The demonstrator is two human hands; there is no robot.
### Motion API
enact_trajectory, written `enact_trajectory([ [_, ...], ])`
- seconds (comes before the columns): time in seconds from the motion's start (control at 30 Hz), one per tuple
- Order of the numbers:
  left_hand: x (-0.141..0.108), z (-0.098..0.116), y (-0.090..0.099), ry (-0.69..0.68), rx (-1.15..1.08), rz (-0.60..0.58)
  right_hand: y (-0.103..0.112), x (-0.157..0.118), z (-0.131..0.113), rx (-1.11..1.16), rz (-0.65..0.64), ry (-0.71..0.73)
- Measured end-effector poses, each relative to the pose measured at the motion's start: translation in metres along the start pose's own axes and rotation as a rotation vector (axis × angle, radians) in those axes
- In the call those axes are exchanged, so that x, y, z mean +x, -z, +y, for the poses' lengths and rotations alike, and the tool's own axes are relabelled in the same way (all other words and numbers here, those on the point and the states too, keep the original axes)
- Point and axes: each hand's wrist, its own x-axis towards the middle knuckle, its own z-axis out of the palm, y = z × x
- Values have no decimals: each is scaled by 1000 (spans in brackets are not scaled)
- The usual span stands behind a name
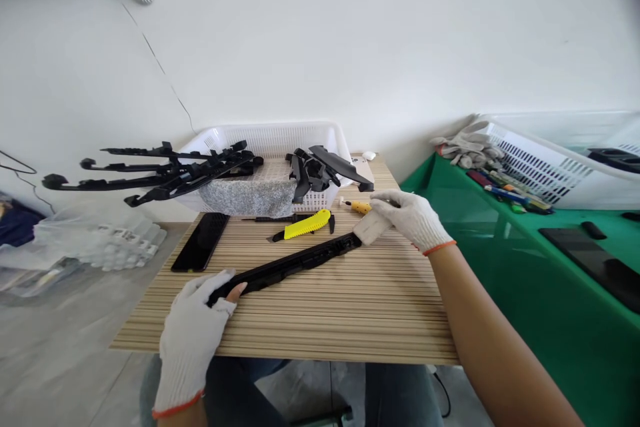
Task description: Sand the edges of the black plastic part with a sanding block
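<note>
My left hand (196, 327), in a white knit glove with a bare thumb tip, is closed round the near end of a long black plastic trim strip (295, 261). The strip slants up to the right across the table. My right hand (413, 219), gloved too, grips an off-white, flat pad (372, 227) that meets the strip's far end. Whether the pad is cloth or something firmer I cannot tell. Behind the strip lie a yellow utility knife (306, 224) with its blade showing and a black caliper-like tool (270, 218). A yellow-handled tool (358, 207) lies near my right fingers.
A white plastic basket (265, 137) at the back holds several black plastic parts (200, 170), some jutting out left. A grey cloth (247, 197) hangs over its front. A black phone (201, 241) lies left. On the right, a green-covered table (480, 240) bears gloves (467, 147), pens and another basket (535, 163).
</note>
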Motion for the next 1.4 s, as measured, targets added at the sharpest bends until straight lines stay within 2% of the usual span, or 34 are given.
enact_trajectory([
  [0.2, 22, -10, 1, -163, -99, -86, -12, -1, 0, 131, -104, 85],
  [0.27, 23, -11, 2, -196, -118, -100, -20, -3, -2, 151, -209, 115],
  [0.43, 19, -14, 2, -285, -239, -134, -42, -17, -19, 54, -589, 231],
  [0.5, 19, -14, 2, -302, -269, -152, -48, -24, -27, 61, -661, 292],
  [0.57, 20, -14, 3, -305, -277, -168, -52, -29, -32, 73, -677, 336],
  [0.63, 20, -14, 3, -300, -274, -171, -54, -29, -33, 108, -649, 317],
  [0.77, 17, -13, 3, -278, -244, -138, -57, -20, -26, 374, -422, 116],
  [0.83, 15, -12, 2, -266, -222, -120, -56, -15, -23, 462, -369, 57],
  [0.9, 13, -11, 2, -255, -203, -102, -53, -13, -21, 514, -469, 31],
  [1.0, 13, -9, 3, -252, -183, -89, -48, -17, -20, 523, -810, 1],
  [1.03, 12, -8, 3, -255, -180, -86, -47, -18, -21, 503, -900, -6],
  [1.07, 12, -8, 3, -257, -178, -82, -47, -20, -21, 486, -936, -10],
  [1.17, 11, -7, 2, -240, -172, -63, -53, -25, -21, 500, -881, -25],
  [1.3, 10, -8, 1, -228, -169, -53, -61, -26, -19, 547, -1029, -31],
  [1.4, 10, -8, -1, -235, -160, -33, -62, -25, -18, 567, -910, -36],
])
